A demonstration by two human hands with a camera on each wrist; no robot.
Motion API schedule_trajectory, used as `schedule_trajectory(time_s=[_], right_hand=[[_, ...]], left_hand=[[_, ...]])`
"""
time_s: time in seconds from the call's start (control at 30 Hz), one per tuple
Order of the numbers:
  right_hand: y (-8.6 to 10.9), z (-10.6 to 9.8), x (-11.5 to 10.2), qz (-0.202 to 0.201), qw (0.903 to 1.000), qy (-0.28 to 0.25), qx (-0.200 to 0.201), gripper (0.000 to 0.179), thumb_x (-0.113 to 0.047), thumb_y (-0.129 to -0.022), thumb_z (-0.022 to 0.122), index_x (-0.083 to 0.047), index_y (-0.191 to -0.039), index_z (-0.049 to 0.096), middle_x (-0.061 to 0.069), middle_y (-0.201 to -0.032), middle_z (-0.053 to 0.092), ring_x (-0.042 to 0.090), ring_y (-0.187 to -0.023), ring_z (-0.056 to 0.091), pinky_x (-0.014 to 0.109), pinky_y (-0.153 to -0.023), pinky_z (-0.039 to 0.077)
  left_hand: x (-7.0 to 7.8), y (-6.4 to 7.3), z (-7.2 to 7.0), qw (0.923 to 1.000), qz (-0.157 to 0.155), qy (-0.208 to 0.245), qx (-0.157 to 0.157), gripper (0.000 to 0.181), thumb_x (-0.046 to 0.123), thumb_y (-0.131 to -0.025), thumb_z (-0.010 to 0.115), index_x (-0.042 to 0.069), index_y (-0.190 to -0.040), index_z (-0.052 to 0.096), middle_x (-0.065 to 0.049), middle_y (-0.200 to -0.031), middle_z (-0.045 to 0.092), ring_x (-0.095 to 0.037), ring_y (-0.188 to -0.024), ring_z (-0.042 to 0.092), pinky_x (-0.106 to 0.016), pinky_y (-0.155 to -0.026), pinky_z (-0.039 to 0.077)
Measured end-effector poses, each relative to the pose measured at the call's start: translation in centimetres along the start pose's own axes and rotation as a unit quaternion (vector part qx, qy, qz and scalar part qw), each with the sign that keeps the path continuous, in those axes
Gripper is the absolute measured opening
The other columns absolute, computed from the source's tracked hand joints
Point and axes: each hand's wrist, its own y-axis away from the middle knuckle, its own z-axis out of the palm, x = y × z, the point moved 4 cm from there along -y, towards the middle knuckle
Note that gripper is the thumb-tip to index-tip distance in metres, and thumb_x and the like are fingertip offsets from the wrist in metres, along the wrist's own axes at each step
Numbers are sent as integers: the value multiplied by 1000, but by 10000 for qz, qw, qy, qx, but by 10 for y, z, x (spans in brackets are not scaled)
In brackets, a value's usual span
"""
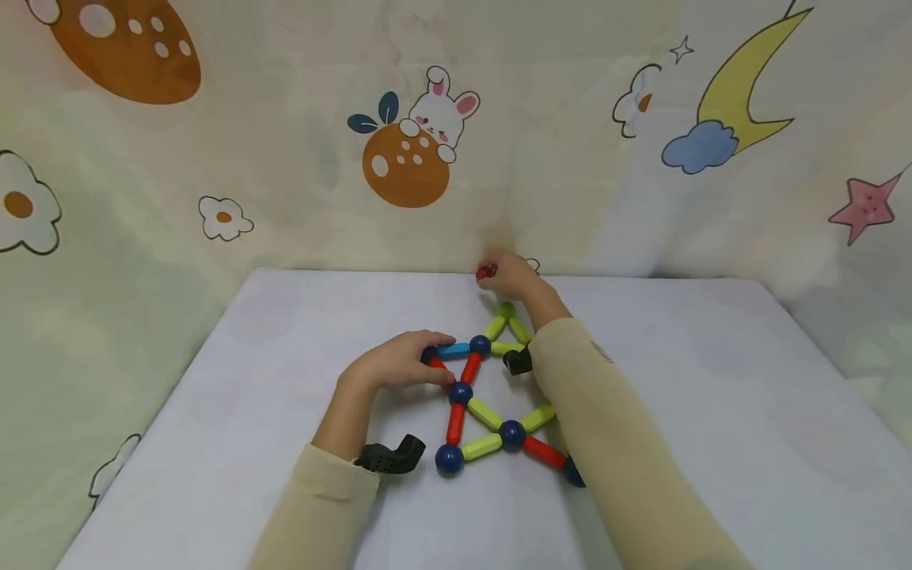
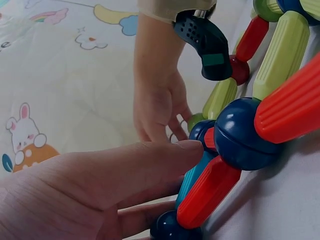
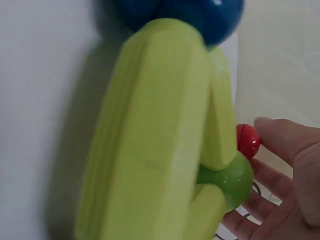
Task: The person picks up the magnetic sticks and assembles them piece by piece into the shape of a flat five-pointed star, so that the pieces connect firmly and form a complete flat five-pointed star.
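Note:
A flat frame of magnetic building sticks and balls lies on the table, joining red, yellow-green and blue sticks with dark blue balls (image 1: 511, 435). My left hand (image 1: 399, 360) grips its left corner, around the blue stick (image 1: 453, 351) and a red stick (image 2: 209, 192). In the left wrist view the thumb lies against a dark blue ball (image 2: 245, 134), with the fingers behind the sticks. Beyond the frame's far tip, my right hand (image 1: 514, 275) pinches a small red ball (image 3: 247, 141) between thumb and fingers. A green ball (image 3: 227, 182) tops that tip, close beside it.
The white table (image 1: 306, 309) ends at a cloth backdrop (image 1: 299, 142) printed with cartoons, right behind the right hand. A dark wrist-camera mount (image 1: 392, 455) sits on the left wrist. The right sleeve (image 1: 613, 412) covers part of the frame's right side.

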Motion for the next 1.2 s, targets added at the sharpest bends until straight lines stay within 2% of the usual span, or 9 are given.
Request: schedule_trajectory(time_s=[0.13,0.33,0.4,0.53,0.63,0.73,0.83,1.03,1.2], right_hand=[[3,3,5,192,9997,33,-139,40,-18,-101,64,-15,-140,59,15,-140,58,31,-116,55,41,-98,53],[11,0,-1,-63,9995,267,-169,29,-10,-96,65,-9,-125,68,14,-130,64,30,-108,57,37,-92,53],[13,-2,0,17,9999,62,-119,30,-9,-96,65,-9,-125,69,14,-131,64,30,-108,58,36,-90,53],[21,-9,3,85,9974,-691,205,33,-12,-97,64,-8,-130,67,17,-135,63,33,-114,59,38,-93,54],[30,-16,3,17,9880,-1515,310,34,-13,-100,63,-5,-133,64,20,-135,62,38,-119,61,43,-99,55],[40,-21,4,97,9699,-2423,209,39,-14,-101,65,-3,-138,60,20,-134,62,42,-123,61,47,-104,54],[53,-26,4,225,9543,-2975,166,43,-15,-101,66,-2,-141,57,20,-134,61,43,-128,59,47,-108,52],[80,-42,5,66,9416,-3349,330,40,-15,-101,66,-5,-139,58,19,-134,63,37,-121,63,44,-106,54],[98,-51,15,15,9301,-3650,415,38,-17,-102,65,-8,-139,58,15,-133,62,31,-117,63,34,-99,57]], left_hand=[[0,-2,2,10000,-51,38,10,64,36,-91,76,18,-149,56,-7,-152,55,-29,-136,50,-55,-113,44],[1,-3,1,10000,-55,-38,65,64,36,-92,75,17,-149,56,-8,-152,56,-29,-135,52,-55,-113,44],[2,-3,1,10000,-21,-51,49,64,37,-92,75,16,-150,55,-8,-152,55,-29,-135,51,-54,-114,44],[3,-2,1,10000,-28,3,10,64,37,-92,74,16,-150,55,-8,-152,55,-29,-133,52,-54,-112,45],[2,-2,1,10000,-28,-14,23,64,37,-92,74,16,-149,56,-9,-150,56,-29,-132,53,-54,-112,45],[0,-1,4,10000,-34,9,33,63,36,-92,75,15,-149,56,-9,-150,57,-30,-131,53,-55,-112,45],[-1,2,6,10000,-47,37,65,62,36,-92,75,15,-148,57,-9,-149,58,-29,-130,53,-55,-112,45],[-2,3,5,9999,-75,-32,142,63,36,-92,75,15,-148,57,-10,-148,58,-30,-128,54,-54,-107,49],[-1,1,4,9999,12,-1,139,63,36,-91,74,14,-148,56,-10,-148,58,-30,-128,54,-54,-107,49]])
